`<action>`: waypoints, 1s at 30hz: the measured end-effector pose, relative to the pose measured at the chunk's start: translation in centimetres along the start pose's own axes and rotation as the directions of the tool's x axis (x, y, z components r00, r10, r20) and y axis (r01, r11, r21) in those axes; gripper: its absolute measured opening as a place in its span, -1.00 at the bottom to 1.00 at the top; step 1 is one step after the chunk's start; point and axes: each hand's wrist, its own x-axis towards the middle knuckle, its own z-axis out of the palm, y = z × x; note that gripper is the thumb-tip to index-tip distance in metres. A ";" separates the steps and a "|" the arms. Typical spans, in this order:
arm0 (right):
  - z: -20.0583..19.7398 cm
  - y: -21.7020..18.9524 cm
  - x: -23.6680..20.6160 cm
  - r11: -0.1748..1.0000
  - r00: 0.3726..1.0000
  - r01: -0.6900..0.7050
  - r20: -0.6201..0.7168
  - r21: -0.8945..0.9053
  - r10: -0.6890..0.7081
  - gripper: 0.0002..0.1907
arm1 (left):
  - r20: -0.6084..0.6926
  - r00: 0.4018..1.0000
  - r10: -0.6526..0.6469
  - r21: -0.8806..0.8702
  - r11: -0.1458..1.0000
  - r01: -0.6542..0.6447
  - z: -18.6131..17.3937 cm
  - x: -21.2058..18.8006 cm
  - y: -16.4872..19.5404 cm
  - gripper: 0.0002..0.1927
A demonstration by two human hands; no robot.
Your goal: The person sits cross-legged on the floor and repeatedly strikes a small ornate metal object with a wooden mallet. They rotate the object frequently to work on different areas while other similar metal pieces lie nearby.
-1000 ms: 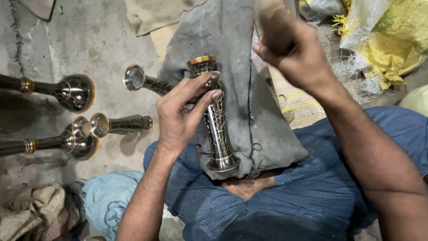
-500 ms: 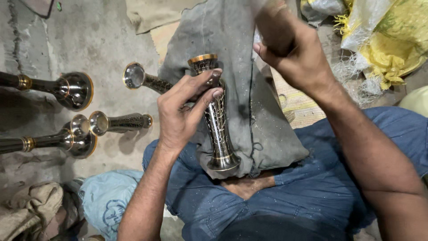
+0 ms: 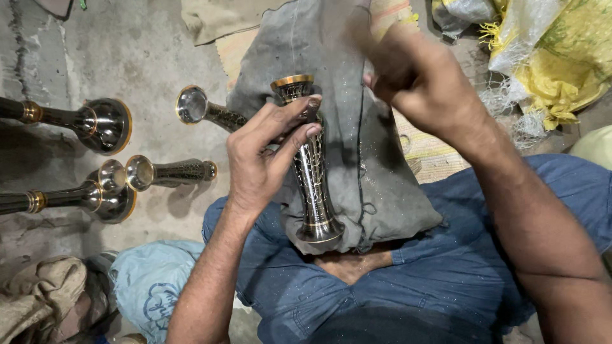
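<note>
- Since the earlier frames, little is changed: the right hand [image 3: 417, 83] is shifted slightly and blurred, while the vase [image 3: 310, 162] is kept where it was.
- The dark patterned vase is grasped near its gold-rimmed top by the left hand [image 3: 264, 159], fingers wrapped over it, seemingly to steady it.
- It is propped on a grey cloth [image 3: 357, 127] draped over the lap, probably as padding.
- The right hand is clenched; what it holds cannot be told.
- Similar vases [image 3: 102, 124] are laid on the concrete floor [image 3: 146, 57] to the left.

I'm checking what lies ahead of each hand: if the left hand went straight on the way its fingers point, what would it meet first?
The left hand already grips the engraved metal vase; its fingers point up and right. Just beyond lies the grey cloth, probably before the blurred right hand, though depth is unclear.
</note>
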 end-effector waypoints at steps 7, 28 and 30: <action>-0.6 -0.4 -0.4 0.951 0.995 0.101 0.049 -0.293 -0.090 -0.65 | 0.025 0.999 -0.033 -0.038 0.999 0.034 -0.4 -0.7 -0.6 -0.61; -1.6 -3.9 0.9 0.913 0.939 -0.264 -0.133 0.312 0.317 -0.82 | -0.040 0.999 -0.020 -0.116 0.993 0.015 -1.7 -0.5 -0.8 -0.64; -1.7 -4.3 1.0 0.987 0.981 -0.157 -0.112 0.019 0.158 -0.84 | -0.036 0.999 -0.028 -0.086 0.996 0.025 -1.8 -0.4 -0.7 -0.63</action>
